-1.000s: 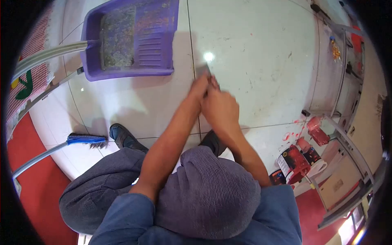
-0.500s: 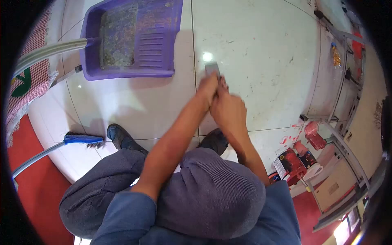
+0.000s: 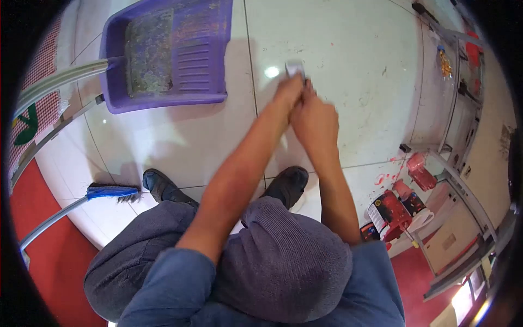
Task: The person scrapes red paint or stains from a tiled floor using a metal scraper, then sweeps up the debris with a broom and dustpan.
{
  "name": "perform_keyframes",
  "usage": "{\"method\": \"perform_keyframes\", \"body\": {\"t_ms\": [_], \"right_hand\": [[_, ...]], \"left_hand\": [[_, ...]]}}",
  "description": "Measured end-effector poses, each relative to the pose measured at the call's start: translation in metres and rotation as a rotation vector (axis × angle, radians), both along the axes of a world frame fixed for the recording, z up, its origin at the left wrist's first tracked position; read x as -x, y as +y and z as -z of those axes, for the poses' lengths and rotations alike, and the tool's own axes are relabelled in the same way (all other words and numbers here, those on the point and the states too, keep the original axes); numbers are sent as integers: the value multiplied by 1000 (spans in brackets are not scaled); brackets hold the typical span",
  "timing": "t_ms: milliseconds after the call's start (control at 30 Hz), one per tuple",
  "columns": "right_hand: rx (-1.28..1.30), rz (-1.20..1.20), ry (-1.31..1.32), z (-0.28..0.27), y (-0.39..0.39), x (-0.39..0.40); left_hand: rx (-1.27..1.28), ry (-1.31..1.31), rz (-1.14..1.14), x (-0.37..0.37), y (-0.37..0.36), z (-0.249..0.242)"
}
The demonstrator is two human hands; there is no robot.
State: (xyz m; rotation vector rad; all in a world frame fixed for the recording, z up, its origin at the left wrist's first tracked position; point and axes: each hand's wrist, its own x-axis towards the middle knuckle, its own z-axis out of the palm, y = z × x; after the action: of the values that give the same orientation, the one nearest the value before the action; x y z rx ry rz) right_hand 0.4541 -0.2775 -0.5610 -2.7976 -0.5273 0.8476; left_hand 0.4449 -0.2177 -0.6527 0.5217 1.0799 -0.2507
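A flat scraper with a pale metal blade points away from me, low over the white tiled floor. My left hand is wrapped round it just behind the blade. Closer to me, my right hand is closed round its handle, which the fingers mostly hide. Small dark smudges and specks mark the tiles around and to the right of the blade. My shoes rest on the floor below my forearms.
A dirty purple dustpan with a long handle lies to the left. Below it is a blue brush on a pole. Red-stained paint containers and a red-smeared tray sit at right, beside a metal frame. Red drips mark the floor there.
Both hands have pushed the scraper forward and slightly right across the tiles. The dustpan appears a little further left as the view shifts.
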Motion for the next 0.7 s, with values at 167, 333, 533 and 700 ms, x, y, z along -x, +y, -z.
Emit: {"method": "perform_keyframes", "body": {"t_ms": [167, 333, 533, 700], "right_hand": [[-10, -33, -56, 4, -12, 1], [14, 36, 29, -4, 12, -29], [-33, 52, -22, -3, 0, -14], [-12, 35, -25, -4, 5, -32]], "left_hand": [[148, 57, -175, -5, -7, 9], [-42, -92, -18, -27, 16, 8], [67, 47, -135, -9, -8, 10], [5, -43, -104, -30, 7, -17]]}}
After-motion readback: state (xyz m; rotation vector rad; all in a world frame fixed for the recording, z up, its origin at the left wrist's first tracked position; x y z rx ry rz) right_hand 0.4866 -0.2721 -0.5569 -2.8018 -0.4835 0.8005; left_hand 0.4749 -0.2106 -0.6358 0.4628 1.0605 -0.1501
